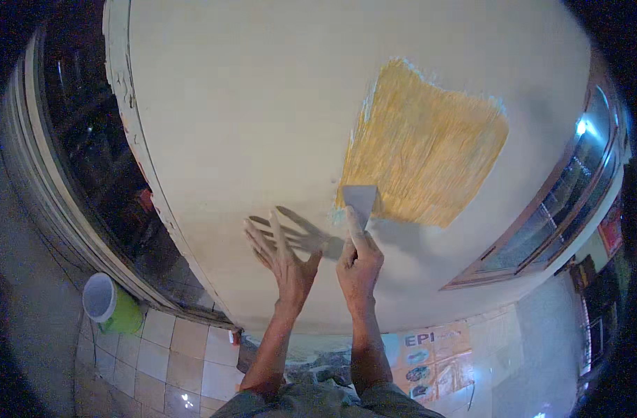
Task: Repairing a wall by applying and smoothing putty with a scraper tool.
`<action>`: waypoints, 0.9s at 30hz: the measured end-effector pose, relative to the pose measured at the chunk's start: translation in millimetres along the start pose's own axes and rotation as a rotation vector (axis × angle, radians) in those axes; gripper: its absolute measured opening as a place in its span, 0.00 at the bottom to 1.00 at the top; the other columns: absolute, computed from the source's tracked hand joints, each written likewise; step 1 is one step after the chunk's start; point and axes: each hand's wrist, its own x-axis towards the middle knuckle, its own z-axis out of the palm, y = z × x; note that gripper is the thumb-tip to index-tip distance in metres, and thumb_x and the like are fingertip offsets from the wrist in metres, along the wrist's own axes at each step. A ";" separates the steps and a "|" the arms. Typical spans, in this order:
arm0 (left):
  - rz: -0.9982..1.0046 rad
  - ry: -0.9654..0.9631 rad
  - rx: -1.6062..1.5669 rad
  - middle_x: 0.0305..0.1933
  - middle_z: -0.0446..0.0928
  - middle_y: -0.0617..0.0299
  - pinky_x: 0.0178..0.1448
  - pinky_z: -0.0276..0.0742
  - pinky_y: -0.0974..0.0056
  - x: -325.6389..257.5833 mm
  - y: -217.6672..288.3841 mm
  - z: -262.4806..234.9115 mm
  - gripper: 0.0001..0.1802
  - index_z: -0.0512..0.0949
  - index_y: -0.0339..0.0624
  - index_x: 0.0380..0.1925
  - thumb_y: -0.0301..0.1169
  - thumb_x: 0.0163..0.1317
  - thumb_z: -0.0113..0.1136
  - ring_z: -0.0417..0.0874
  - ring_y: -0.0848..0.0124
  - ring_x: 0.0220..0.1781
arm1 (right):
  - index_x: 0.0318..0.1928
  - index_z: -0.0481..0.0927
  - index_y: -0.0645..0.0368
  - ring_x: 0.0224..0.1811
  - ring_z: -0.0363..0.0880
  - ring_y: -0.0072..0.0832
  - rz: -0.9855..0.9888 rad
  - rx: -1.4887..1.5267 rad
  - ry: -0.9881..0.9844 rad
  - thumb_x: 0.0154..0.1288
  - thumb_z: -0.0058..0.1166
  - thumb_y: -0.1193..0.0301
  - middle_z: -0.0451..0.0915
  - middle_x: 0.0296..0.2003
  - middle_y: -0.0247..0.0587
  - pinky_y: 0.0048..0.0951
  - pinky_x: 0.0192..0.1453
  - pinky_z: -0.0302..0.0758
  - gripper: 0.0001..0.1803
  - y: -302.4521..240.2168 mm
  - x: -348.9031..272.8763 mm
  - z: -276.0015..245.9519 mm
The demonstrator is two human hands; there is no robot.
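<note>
In front of me a pale wall carries a yellow-ochre patch with streaky vertical marks and ragged whitish edges. My right hand grips a putty knife, its index finger stretched along the tool toward the blade. The wide grey blade lies at the patch's lower left corner. Most of the handle is hidden in the fist. To its left, my left hand is raised near the wall with fingers spread and nothing in it. Its shadow falls on the wall; whether the fingertips touch the surface, I cannot tell.
A dark opening with a pale, chipped frame borders the wall at left. At right is a brown-framed window. A green and white bucket stands on the tiled floor at lower left. An orange printed sheet lies at lower right.
</note>
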 end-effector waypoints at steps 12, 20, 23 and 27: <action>0.113 -0.096 0.226 0.73 0.18 0.13 0.71 0.15 0.22 9.4 -43.5 38.3 0.63 0.36 0.27 0.75 0.33 0.51 0.72 0.17 0.17 0.74 | 0.65 0.78 0.55 0.22 0.70 0.43 0.079 0.008 -0.052 0.58 0.45 0.89 0.71 0.23 0.50 0.40 0.28 0.68 0.34 -24.4 14.5 5.7; 0.164 -0.142 0.253 0.70 0.17 0.10 0.68 0.13 0.20 11.5 -47.0 35.0 0.67 0.33 0.22 0.74 0.34 0.49 0.74 0.15 0.14 0.72 | 0.65 0.77 0.59 0.20 0.65 0.36 0.062 0.033 0.026 0.54 0.45 0.91 0.69 0.23 0.47 0.36 0.26 0.65 0.36 9.4 -38.3 19.8; 0.151 -0.153 0.210 0.69 0.16 0.09 0.68 0.13 0.20 12.2 -46.9 31.7 0.68 0.32 0.22 0.73 0.35 0.48 0.75 0.14 0.14 0.71 | 0.68 0.75 0.50 0.25 0.72 0.44 0.164 0.038 -0.008 0.47 0.49 0.89 0.72 0.26 0.47 0.42 0.30 0.71 0.43 -1.7 -27.7 17.4; 0.209 -0.103 0.185 0.69 0.16 0.08 0.64 0.13 0.16 12.7 -62.6 41.0 0.67 0.33 0.24 0.74 0.35 0.48 0.75 0.14 0.11 0.70 | 0.67 0.76 0.56 0.22 0.67 0.37 0.176 0.074 0.000 0.50 0.47 0.90 0.72 0.25 0.45 0.36 0.28 0.68 0.40 -34.4 4.4 10.8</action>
